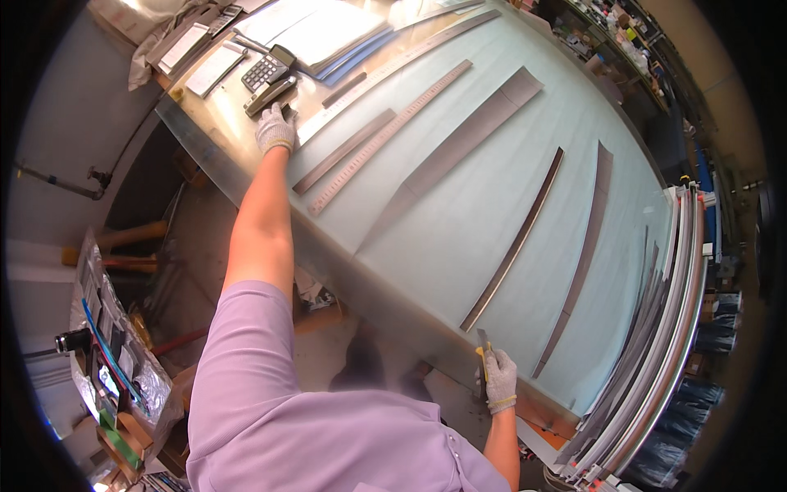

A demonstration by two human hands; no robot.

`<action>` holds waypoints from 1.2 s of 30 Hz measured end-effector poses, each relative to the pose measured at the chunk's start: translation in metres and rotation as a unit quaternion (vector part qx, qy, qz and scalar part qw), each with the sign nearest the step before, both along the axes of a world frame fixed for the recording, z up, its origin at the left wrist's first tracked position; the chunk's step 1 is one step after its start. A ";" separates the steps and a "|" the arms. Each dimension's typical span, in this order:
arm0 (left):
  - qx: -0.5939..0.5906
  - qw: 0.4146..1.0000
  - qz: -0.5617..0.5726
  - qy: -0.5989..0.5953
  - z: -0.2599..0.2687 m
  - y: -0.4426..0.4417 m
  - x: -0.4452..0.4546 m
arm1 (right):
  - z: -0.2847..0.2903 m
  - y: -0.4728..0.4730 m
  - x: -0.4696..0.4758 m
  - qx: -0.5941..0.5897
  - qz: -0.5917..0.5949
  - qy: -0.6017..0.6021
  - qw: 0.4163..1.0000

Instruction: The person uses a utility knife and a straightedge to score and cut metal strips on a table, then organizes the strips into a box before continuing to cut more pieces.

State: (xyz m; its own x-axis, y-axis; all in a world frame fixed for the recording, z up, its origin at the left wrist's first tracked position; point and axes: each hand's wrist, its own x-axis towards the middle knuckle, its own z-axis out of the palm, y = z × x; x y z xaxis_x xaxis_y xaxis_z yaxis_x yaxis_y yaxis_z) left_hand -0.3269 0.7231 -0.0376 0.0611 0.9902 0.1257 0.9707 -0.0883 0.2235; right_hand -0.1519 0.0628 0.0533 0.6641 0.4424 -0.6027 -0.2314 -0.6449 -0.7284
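Note:
My left hand, in a knitted glove, reaches to the far left part of the table. Its fingers are at a dark stapler and a small dark object beside it; whether they grip either is hidden. Close to the table's near edge, my gloved right hand holds a utility knife with yellow parts, its blade end pointing up and away from me. Between my hands, a wide grey strip with a tapered end lies on the pale green tabletop. Nearer my right hand lie a narrow dark strip and a longer curved-looking strip.
A graduated ruler lies beside a short grey strip. Beyond them are a longer ruler, a calculator and stacked papers. Long rails line the table's right side. A foil-covered stand is at left.

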 end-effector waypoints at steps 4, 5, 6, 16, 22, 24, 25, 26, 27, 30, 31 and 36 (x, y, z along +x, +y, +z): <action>0.039 0.996 0.025 -0.070 -0.004 0.002 -0.016 | 0.021 0.045 -0.009 0.004 0.072 -0.046 0.996; 0.042 0.994 0.011 -0.096 -0.003 0.001 -0.025 | 0.023 0.053 -0.009 0.012 0.088 -0.053 0.995; 0.009 0.967 0.035 -0.251 -0.004 0.003 -0.038 | 0.022 0.062 -0.008 0.023 0.105 -0.055 0.993; -0.506 0.554 -0.147 -0.644 0.095 -0.352 -0.032 | 0.076 0.117 -0.023 0.139 0.280 -0.238 0.919; -0.547 0.669 -0.239 -0.443 0.144 -0.415 -0.030 | 0.102 0.106 -0.032 0.054 0.391 -0.283 0.874; -0.534 0.657 -0.285 -0.450 0.167 -0.421 -0.034 | 0.100 0.098 -0.029 0.075 0.428 -0.311 0.845; -0.519 0.672 -0.303 -0.433 0.164 -0.421 -0.038 | 0.099 0.096 -0.030 0.096 0.454 -0.343 0.816; -0.504 0.687 -0.321 -0.414 0.162 -0.422 -0.042 | 0.099 0.093 -0.031 0.117 0.479 -0.374 0.785; -0.486 0.702 -0.339 -0.395 0.160 -0.423 -0.046 | 0.100 0.091 -0.032 0.137 0.502 -0.406 0.751; -0.466 0.717 -0.314 -0.413 0.160 -0.426 -0.050 | 0.119 0.106 -0.042 -0.009 0.453 -0.269 0.850; -0.459 0.712 -0.303 -0.436 0.149 -0.427 -0.050 | 0.119 0.107 -0.043 -0.013 0.455 -0.271 0.848; -0.375 0.729 -0.374 -0.433 0.132 -0.424 -0.060 | 0.115 0.114 -0.048 -0.013 0.462 -0.306 0.833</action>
